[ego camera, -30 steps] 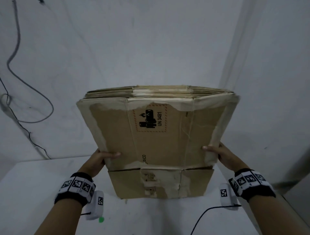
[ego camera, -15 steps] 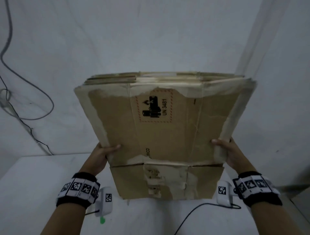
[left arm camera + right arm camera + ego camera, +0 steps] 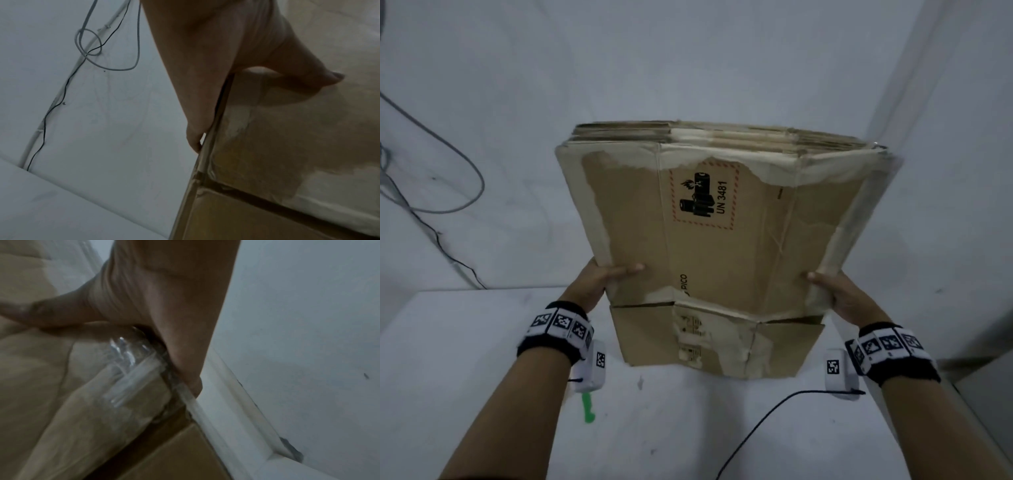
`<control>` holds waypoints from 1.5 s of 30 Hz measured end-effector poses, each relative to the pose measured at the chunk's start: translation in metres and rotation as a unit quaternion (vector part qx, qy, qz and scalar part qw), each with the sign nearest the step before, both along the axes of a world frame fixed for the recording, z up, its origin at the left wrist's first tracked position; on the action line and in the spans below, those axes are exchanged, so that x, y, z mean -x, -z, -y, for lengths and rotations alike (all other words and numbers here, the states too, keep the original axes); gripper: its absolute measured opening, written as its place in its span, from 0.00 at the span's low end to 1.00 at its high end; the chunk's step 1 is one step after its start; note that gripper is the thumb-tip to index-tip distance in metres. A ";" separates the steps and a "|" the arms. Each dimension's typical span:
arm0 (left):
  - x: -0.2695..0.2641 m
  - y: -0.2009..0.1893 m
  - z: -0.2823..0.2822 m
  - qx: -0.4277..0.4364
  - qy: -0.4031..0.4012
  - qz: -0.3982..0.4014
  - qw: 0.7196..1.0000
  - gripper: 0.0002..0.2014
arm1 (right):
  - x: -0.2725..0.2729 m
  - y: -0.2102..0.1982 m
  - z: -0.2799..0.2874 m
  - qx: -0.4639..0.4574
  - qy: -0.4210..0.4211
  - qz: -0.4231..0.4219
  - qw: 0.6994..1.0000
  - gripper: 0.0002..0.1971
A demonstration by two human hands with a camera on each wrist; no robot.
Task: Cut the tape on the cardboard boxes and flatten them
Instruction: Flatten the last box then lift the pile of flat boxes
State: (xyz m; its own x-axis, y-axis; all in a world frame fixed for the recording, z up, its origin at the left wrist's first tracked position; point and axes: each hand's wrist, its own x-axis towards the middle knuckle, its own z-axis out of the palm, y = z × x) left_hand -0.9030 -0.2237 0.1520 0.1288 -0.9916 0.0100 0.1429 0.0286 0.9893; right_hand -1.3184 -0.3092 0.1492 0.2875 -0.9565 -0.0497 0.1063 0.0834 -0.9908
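Corrugated cardboard stack (image 3: 722,246), flattened, held upright above white tabletop (image 3: 465,377). Left hand (image 3: 599,281) and right hand (image 3: 839,294) grip opposite side edges, thumbs in front, fingers wrapped behind. Likely light, stiff, tape-slick; hold edges low.

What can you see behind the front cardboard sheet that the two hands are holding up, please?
Behind the front sheet, edges of more flattened cardboard show along its top. Their faces, and the fingers behind, are hidden.
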 end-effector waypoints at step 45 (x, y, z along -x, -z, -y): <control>-0.226 0.058 -0.392 -0.290 -0.366 0.031 0.884 0.42 | -0.375 0.044 -0.173 -0.160 -0.328 -0.215 0.906 0.34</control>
State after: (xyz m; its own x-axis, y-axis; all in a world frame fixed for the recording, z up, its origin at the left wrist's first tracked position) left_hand -0.6765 0.1687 0.0940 0.7549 -0.4839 -0.4426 0.2411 -0.4229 0.8735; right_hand -0.9430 -0.1362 0.1052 0.6765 -0.5039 -0.5371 -0.4610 0.2791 -0.8424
